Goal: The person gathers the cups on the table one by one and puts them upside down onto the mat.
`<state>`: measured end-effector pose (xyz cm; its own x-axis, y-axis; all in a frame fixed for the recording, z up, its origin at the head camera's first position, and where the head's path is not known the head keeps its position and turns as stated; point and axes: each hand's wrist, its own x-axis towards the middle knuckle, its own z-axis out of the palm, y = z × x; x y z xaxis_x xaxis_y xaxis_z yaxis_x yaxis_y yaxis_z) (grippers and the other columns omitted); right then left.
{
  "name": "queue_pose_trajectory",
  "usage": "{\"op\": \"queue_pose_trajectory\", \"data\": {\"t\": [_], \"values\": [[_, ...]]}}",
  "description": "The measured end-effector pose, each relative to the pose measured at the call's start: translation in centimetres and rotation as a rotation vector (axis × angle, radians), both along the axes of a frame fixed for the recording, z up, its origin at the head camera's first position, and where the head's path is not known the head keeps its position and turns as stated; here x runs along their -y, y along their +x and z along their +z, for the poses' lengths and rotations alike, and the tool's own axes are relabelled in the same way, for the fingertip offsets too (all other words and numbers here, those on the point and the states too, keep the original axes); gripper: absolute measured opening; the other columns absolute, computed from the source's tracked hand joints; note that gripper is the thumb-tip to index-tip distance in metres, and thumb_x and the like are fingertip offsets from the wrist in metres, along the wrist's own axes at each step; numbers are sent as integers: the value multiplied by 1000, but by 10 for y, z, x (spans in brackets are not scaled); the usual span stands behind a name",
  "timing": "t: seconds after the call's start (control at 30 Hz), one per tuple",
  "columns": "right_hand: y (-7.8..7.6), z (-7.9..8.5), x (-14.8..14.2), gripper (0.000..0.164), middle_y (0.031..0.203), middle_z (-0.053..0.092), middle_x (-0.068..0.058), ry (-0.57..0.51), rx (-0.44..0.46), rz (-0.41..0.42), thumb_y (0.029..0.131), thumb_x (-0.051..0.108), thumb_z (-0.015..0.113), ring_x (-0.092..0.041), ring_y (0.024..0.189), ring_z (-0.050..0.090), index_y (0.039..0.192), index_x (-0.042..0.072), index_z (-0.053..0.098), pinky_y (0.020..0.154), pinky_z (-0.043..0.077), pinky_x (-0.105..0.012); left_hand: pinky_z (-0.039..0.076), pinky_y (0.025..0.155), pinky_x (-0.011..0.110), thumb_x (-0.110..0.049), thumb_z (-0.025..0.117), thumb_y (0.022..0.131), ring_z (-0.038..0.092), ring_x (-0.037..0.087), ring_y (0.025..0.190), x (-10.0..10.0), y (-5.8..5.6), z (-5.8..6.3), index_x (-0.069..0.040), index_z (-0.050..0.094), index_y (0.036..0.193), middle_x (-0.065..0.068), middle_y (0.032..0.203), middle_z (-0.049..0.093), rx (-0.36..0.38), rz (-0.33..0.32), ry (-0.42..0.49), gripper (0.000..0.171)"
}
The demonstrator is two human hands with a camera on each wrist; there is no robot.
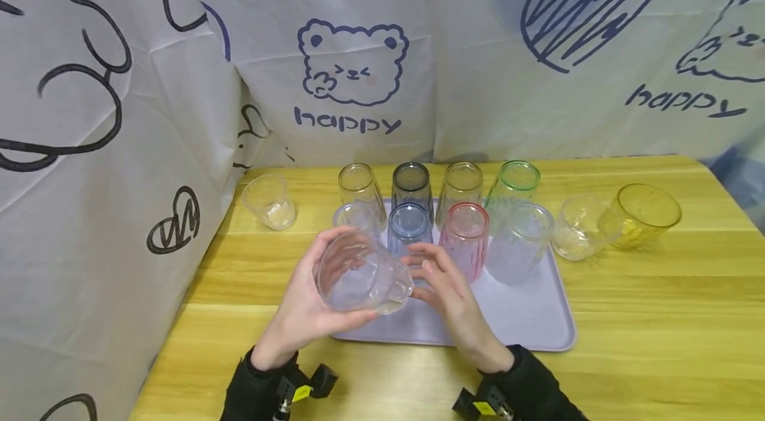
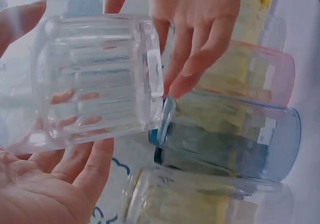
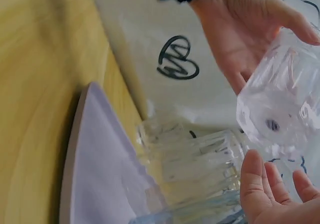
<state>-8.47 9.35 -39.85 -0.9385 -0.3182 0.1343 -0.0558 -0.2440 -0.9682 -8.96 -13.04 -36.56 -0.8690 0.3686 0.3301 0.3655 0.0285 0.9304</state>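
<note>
My left hand (image 1: 293, 315) holds a clear fluted glass (image 1: 352, 278) above the near part of the tray. The glass is tilted, its wide mouth to the left and its thick base toward my right hand (image 1: 451, 298). In the left wrist view, my left thumb and fingers lie on opposite sides of the fluted wall (image 2: 95, 78). My right hand's fingers are spread and loosely bent, fingertips right at the base. Behind them a blue glass (image 1: 410, 235) and a pink glass (image 1: 466, 245) stand on the lilac tray (image 1: 520, 321), narrower at the top.
Also on the tray are a dark grey glass (image 1: 411, 182), a green-rimmed glass (image 1: 516, 182) and several clear ones. A clear cup (image 1: 271, 202) stands left of the tray; another clear cup (image 1: 576, 235) and a yellow bowl-shaped cup (image 1: 648, 215) stand right. A printed cloth (image 1: 478, 109) hangs behind.
</note>
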Motion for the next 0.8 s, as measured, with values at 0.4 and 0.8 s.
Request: {"op": "queue_pose_trajectory", "data": {"t": [0.4,0.8], "values": [[-1,6,-10,55,142,52,8,-229,282,167,109,48,18,-9,131,52,154,18,27,111,46,-34,46,115,38,14,86,59,55,14,130,-41,-20,6,5,36,142,32,143,49,-109,-128,103,97],[-5,4,-12,43,141,49,10,-368,348,208,110,46,20,-5,131,50,144,26,35,115,41,-28,45,116,39,1,92,62,54,21,132,-48,-22,-3,-5,40,143,22,145,53,-172,-76,-53,97]]}}
